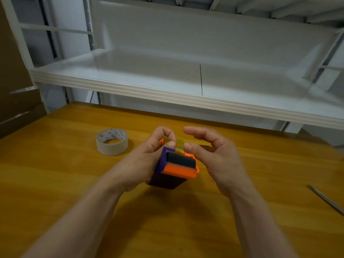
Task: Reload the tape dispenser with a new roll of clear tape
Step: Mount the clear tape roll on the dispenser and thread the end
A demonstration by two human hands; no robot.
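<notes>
Dispenser (176,167) sits mid-counter (65,183), clenched in our left hand (149,157); right hand (214,153) pinches a tape end at its far tip. Tape roll (111,141) lies left, nearer the left hand.

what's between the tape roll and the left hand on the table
Nothing: in the head view, only bare wooden table separates the tape roll from the left hand, which holds the dispenser.

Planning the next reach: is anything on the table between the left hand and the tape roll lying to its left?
Nothing visible. Bare wooden table separates the left hand from the tape roll; the hand itself holds the tape dispenser.
</notes>
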